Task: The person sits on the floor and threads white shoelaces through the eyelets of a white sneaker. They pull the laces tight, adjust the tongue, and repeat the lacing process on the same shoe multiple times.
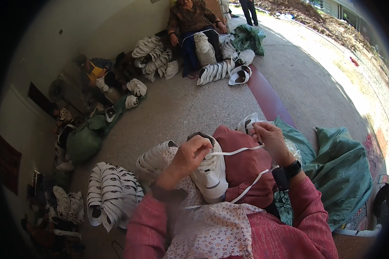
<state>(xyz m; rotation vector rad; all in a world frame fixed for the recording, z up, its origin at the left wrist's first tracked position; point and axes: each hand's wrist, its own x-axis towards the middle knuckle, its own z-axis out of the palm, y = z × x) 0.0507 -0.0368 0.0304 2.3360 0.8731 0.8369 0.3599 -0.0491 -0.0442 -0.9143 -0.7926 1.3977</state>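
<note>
Shoe workshop: stacked white uppers (113,190), green sacks (343,170)

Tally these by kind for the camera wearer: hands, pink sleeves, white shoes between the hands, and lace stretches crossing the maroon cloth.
Hands: 2 (left hand, right hand)
Pink sleeves: 2
White shoe: 1
Lace stretches across the maroon cloth: 2, perhaps one lace
Total: 7

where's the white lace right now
In the head view, just right of centre, the white lace runs between the left hand and the right hand, crossing in front of the white shoe and the red fabric beside it.
</note>
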